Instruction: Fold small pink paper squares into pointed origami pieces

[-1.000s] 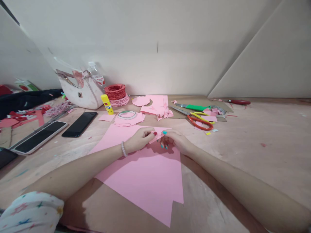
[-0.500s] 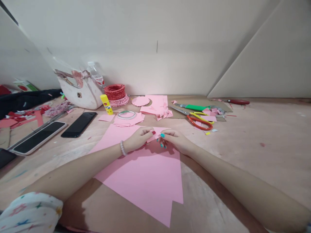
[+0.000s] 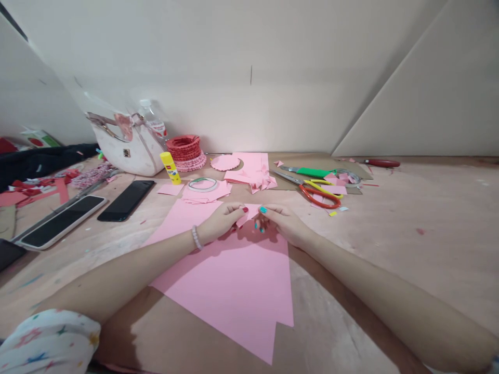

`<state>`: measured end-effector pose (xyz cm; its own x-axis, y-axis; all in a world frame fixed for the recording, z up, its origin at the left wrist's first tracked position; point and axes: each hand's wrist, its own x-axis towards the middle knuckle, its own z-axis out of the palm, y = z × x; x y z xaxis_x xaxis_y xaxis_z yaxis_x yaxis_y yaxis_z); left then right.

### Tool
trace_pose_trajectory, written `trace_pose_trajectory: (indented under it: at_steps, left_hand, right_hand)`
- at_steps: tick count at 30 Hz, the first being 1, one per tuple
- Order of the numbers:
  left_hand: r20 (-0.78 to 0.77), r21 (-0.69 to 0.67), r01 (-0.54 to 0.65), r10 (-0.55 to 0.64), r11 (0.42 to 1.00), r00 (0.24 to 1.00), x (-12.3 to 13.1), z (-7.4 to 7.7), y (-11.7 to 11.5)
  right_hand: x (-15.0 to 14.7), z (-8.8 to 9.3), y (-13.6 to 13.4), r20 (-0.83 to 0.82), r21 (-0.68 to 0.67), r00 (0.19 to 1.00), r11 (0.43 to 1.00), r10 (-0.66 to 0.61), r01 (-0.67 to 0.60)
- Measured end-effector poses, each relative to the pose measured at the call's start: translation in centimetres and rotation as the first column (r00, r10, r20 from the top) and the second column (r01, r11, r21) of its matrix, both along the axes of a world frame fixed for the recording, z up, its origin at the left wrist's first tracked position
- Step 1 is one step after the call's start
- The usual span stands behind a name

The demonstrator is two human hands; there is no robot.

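Note:
Between both hands is a small piece of pink paper (image 3: 246, 214), held above a large pink paper sheet (image 3: 237, 285). My left hand (image 3: 225, 222), with red nails and a beaded bracelet, pinches the piece's left side between thumb and fingers. At its right edge, my right hand (image 3: 285, 222), with teal nails, closes thumb and fingertips on the same piece. Some of the curled fingers are hidden behind the paper. Beyond the hands lie a roll of tape (image 3: 202, 184) on pink paper pieces and a clump of folded pink paper (image 3: 262, 181).
Orange-handled scissors (image 3: 319, 196) and green-handled scissors (image 3: 312, 172) lie at the back right. A glue stick (image 3: 170, 168), stacked red paper rings (image 3: 183, 149), a white handbag (image 3: 130, 145) and a bottle (image 3: 153, 117) stand back left. Phones (image 3: 127, 200) lie at left.
The right fingertips have shifted slightly up and right along the piece's edge. More of the small pink paper shows between the hands. The left hand has barely moved.

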<state>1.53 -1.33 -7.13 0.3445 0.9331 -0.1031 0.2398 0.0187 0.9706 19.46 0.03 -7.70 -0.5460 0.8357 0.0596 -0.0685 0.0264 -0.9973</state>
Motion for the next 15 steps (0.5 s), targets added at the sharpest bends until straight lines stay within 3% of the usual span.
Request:
trace_pose_trajectory:
  at_steps: [7,15]
  left_hand:
    - [0.014,0.058,0.016,-0.017,0.998,1.000,0.02,-0.14,0.03]
    - [-0.012,0.015,0.036,-0.036,0.999,0.999,-0.01,0.27,-0.28]
  right_hand:
    - [0.07,0.04,0.00,0.009,0.001,0.999,0.999,0.049,-0.049]
    - [-0.11,-0.11,0.01,0.085,0.079,0.995,0.996,-0.052,0.045]
